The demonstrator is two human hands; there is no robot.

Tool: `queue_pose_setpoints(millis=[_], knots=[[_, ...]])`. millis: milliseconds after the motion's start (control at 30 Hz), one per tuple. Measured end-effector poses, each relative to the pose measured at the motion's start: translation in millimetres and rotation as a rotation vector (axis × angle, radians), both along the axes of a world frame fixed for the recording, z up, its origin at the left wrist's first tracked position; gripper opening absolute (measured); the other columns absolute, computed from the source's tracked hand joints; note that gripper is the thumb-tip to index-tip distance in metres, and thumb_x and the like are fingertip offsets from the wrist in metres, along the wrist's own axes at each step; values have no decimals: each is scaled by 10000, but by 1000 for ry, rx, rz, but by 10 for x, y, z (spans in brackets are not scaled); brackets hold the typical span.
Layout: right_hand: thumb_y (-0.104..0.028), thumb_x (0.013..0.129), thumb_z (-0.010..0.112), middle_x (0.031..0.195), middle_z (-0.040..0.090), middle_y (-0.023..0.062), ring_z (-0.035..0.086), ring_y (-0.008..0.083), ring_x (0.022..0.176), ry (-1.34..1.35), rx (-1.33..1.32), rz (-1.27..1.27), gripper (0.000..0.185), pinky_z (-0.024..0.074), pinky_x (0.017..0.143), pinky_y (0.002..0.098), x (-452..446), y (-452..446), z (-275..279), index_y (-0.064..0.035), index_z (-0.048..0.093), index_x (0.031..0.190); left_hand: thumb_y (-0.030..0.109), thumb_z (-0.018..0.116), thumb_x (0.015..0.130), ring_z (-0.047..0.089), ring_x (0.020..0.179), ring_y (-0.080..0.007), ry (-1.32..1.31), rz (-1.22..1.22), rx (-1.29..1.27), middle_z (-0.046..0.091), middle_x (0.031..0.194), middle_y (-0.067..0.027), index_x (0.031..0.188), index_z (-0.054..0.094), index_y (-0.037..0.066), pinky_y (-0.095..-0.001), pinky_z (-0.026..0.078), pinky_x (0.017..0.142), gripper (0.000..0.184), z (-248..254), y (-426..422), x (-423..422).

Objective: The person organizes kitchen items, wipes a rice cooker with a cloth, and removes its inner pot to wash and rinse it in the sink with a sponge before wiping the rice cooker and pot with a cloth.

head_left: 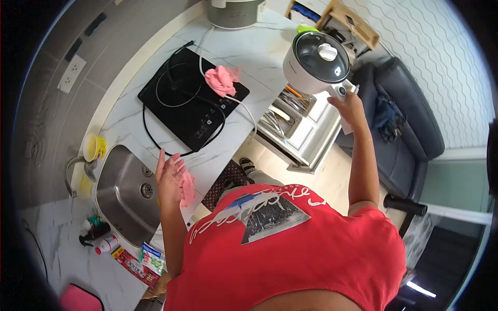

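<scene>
white pot (301, 73) held right of the hot plate (189, 110)

the counter (262, 57) is white. right of the hot plate, a drawer (313, 155) stands open; farther off is a dark sofa (412, 111). below left is a sink (120, 189). a pink cloth (222, 81) and a black cord (224, 122) lie on the hot plate. the right hand (349, 110) grips the pot's handle (338, 92). the left hand (169, 180), just below the hot plate, has spread fingers (161, 160).
</scene>
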State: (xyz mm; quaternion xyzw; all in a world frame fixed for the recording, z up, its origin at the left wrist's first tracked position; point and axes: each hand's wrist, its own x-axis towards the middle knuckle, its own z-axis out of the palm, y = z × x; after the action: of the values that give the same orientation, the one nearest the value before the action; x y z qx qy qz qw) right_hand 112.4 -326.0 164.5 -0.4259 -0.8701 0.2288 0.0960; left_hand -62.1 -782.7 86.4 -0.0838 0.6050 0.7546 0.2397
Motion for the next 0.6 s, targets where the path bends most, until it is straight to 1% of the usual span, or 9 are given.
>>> queue_pose_setpoints(millis=[133, 200, 233, 300, 367, 400, 467, 533, 600], knots=[[-362, 698, 691, 871, 630, 244, 609, 379, 862, -101, 13, -182, 454, 467, 752, 411, 449, -277, -196, 33, 624, 913, 142, 509, 897, 528, 945, -186, 27, -121, 36, 538, 1120, -104, 1380, 297, 74, -310, 437, 826, 532, 14, -10, -73], [-361, 693, 694, 888, 627, 246, 605, 384, 872, -102, 27, -265, 453, 469, 762, 421, 675, -280, -584, 29, 619, 910, 149, 512, 899, 519, 956, -178, 49, -160, 46, 534, 1122, -103, 1376, 308, 79, -308, 433, 831, 523, -5, 26, -111], [-357, 695, 690, 894, 623, 253, 601, 388, 880, -102, -27, -313, 461, 467, 769, 422, 744, -326, -702, 42, 607, 911, 149, 512, 899, 519, 956, -178, 52, -177, 51, 534, 1122, -103, 1376, 308, 79, -308, 433, 831, 523, -7, 53, -122], [-355, 703, 684, 914, 618, 258, 593, 391, 908, -82, -34, -390, 469, 461, 788, 421, 859, -342, -1082, 49, 594, 924, 152, 519, 897, 526, 943, -174, 47, -200, 41, 544, 1107, -99, 1374, 313, 84, -311, 440, 819, 524, -11, 110, -113], [-351, 707, 682, 928, 622, 254, 605, 369, 902, -77, -7, -492, 476, 463, 768, 406, 836, -409, -1289, 51, 607, 951, 150, 518, 897, 531, 934, -173, 43, -212, 50, 550, 1097, -97, 1376, 312, 86, -313, 444, 812, 525, -63, 157, -97], [-355, 717, 672, 947, 617, 259, 598, 371, 928, -89, -46, -521, 490, 463, 787, 401, 818, -362, -1411, 59, 598, 969, 147, 518, 897, 537, 924, -172, 33, -216, 55, 556, 1086, -94, 1377, 310, 89, -316, 449, 805, 527, -77, 173, -91], [-360, 716, 672, 947, 616, 264, 600, 372, 927, -31, -67, -559, 503, 464, 787, 400, 746, -272, -1621, 68, 595, 969, 147, 516, 897, 542, 916, -171, 41, -240, 45, 561, 1079, -92, 1380, 304, 89, -317, 454, 798, 530, -41, 229, -65], [-371, 711, 674, 942, 614, 279, 612, 368, 916, 7, -112, -622, 542, 472, 776, 400, 637, -182, -1653, 105, 587, 955, 148, 514, 898, 553, 906, -173, 50, -282, 32, 563, 1078, -94, 1386, 286, 86, -316, 466, 789, 542, -43, 295, -94], [-371, 710, 675, 937, 613, 283, 615, 367, 907, 24, -146, -644, 545, 474, 773, 399, 530, -58, -1714, 114, 587, 942, 145, 512, 898, 555, 904, -171, 72, -302, 28, 562, 1078, -96, 1388, 280, 85, -315, 468, 787, 546, 4, 440, -150]])
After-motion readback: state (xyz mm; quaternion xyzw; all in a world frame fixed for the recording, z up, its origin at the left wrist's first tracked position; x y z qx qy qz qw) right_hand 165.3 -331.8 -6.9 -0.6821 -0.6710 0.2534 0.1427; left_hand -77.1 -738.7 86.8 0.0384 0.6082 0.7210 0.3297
